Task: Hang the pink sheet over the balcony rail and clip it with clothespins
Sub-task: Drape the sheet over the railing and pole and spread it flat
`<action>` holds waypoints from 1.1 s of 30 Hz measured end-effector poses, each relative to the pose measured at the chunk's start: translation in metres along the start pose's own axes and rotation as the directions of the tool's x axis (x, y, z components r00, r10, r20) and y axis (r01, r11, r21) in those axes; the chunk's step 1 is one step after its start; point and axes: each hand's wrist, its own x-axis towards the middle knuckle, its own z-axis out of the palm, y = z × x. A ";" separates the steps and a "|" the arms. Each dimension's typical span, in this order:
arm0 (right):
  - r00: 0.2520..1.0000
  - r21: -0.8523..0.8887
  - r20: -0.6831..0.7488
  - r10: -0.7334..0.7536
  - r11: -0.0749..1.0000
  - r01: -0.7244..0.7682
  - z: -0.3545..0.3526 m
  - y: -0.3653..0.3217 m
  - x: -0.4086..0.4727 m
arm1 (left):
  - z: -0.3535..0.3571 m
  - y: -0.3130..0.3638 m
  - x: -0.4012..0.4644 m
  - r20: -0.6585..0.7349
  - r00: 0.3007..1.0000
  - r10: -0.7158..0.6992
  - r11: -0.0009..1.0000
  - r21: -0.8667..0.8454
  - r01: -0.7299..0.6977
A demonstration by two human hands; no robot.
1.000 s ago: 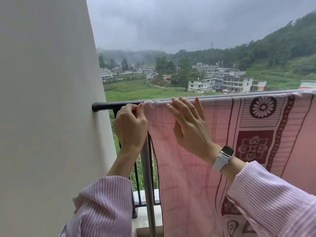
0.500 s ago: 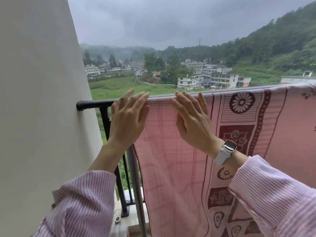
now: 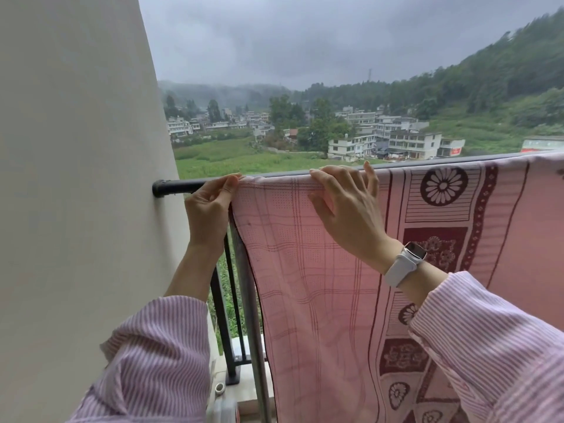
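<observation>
The pink sheet (image 3: 308, 270) with dark red flower and grid patterns hangs over the black balcony rail (image 3: 174, 187), draping down toward me. My left hand (image 3: 210, 209) pinches the sheet's left top corner at the rail. My right hand (image 3: 348, 209), with a white watch on the wrist, lies over the sheet's top fold, fingers curled over the rail. No clothespins are visible.
A white wall (image 3: 79, 178) stands close on the left, where the rail ends. Black vertical bars (image 3: 222, 325) and a grey pole (image 3: 253, 315) run below the rail. A small metal ring (image 3: 219, 388) lies on the ledge. Beyond lie fields, houses and hills.
My left hand went from lying flat on the sheet's edge to pinching its corner. My right hand curled its fingers over the rail top. The view shifted slightly.
</observation>
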 end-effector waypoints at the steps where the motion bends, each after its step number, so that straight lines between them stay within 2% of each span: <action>1: 1.000 0.002 -0.001 0.000 1.000 0.000 0.000 -0.001 0.000 | 0.002 0.001 0.001 -0.032 0.999 0.013 1.000 0.012 -0.013; 6: 0.999 0.030 -0.017 -0.030 0.999 0.031 -0.001 -0.003 0.001 | 0.006 0.008 0.001 -0.140 0.969 0.203 0.961 0.217 -0.170; 10: 0.996 0.037 -0.057 -0.072 0.997 0.074 -0.003 -0.010 0.010 | -0.007 0.012 0.013 -0.211 0.953 0.219 0.968 0.173 -0.184; 13: 0.993 0.019 -0.044 -0.110 0.994 0.111 -0.001 -0.011 0.009 | -0.016 0.009 0.012 -0.156 0.962 0.226 0.963 0.186 -0.196; 16: 0.992 -0.003 -0.024 -0.120 0.993 0.120 0.004 -0.007 0.002 | -0.025 0.000 0.003 0.016 0.995 0.096 0.989 0.108 -0.098; 18: 0.993 -0.017 -0.025 -0.112 0.994 0.112 0.008 -0.008 -0.002 | -0.030 -0.011 -0.007 0.201 0.979 -0.045 0.999 0.038 0.038; 19: 0.993 -0.018 -0.025 -0.112 0.994 0.112 0.010 -0.009 -0.004 | -0.032 -0.018 -0.013 0.244 0.967 -0.077 0.997 0.031 0.071; 24: 0.989 -0.025 -0.052 -0.140 0.990 0.138 0.022 -0.018 -0.016 | -0.037 -0.033 -0.024 0.101 0.989 -0.103 0.995 0.004 0.103; 27: 0.989 -0.017 -0.064 -0.135 0.991 0.135 0.022 -0.018 -0.016 | -0.038 -0.030 -0.020 -0.010 0.998 -0.063 0.998 0.021 0.064; 33: 0.990 -0.025 -0.053 -0.129 0.991 0.128 0.011 -0.011 -0.012 | -0.037 -0.016 -0.019 0.031 0.996 -0.079 0.993 0.087 0.076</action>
